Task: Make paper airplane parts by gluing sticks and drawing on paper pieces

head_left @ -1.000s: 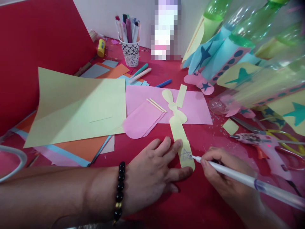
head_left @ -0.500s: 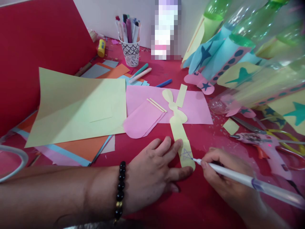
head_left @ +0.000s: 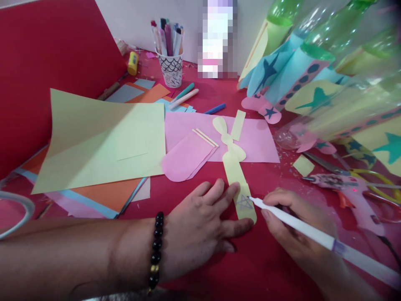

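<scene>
My left hand (head_left: 205, 217) lies flat with its fingers spread, its index finger and thumb touching the yellow paper strip (head_left: 232, 169). A purple star outline (head_left: 244, 202) is drawn near the strip's rounded lower end. In my right hand (head_left: 291, 221) is a white marker (head_left: 302, 224), its tip at the upper right of the star. Just above the strip, a yellow propeller-shaped cutout (head_left: 227, 138) and a small yellow rectangle (head_left: 239, 125) rest on a pink sheet (head_left: 258, 140). Pink rounded cutouts (head_left: 188, 156) with two thin sticks lie to the left.
A large yellow sheet (head_left: 103, 142) covers coloured papers at left. Behind stand a cup of markers (head_left: 171, 69) and a yellow glue stick (head_left: 133, 63). On the right are a pink glue gun (head_left: 351, 188), scissors (head_left: 328, 164) and bottles with paper fins (head_left: 316, 54).
My right hand has shifted the marker tip slightly up and left, from the star's right side to its upper right. My left hand stays in place on the strip.
</scene>
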`<control>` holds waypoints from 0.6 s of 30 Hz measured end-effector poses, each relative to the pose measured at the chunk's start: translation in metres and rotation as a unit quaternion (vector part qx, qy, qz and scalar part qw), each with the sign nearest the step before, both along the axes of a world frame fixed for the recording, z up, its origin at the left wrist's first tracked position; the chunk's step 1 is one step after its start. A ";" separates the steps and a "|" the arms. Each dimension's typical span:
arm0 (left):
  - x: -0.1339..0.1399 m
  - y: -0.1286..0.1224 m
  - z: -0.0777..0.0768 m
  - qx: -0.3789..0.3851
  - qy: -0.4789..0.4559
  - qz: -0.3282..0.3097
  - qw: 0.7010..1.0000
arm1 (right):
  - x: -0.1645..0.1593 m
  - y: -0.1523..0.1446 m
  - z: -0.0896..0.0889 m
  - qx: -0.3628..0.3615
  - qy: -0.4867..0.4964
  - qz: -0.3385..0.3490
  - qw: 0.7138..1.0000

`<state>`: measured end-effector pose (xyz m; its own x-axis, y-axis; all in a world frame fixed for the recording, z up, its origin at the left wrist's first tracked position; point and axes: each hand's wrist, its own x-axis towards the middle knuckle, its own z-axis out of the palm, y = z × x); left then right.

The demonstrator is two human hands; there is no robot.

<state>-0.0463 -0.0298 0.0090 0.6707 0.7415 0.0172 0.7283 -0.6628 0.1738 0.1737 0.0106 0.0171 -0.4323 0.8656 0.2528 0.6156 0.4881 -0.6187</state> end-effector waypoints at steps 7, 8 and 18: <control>0.001 0.000 0.000 -0.013 0.004 0.002 1.000 | -0.002 0.002 -0.002 0.017 -0.028 0.021 0.999; 0.001 0.000 0.000 -0.014 0.003 0.001 1.000 | -0.002 0.003 -0.003 0.018 -0.032 0.021 0.999; 0.001 0.001 -0.001 -0.008 0.009 -0.008 1.000 | -0.003 0.002 -0.006 0.001 -0.016 0.037 0.999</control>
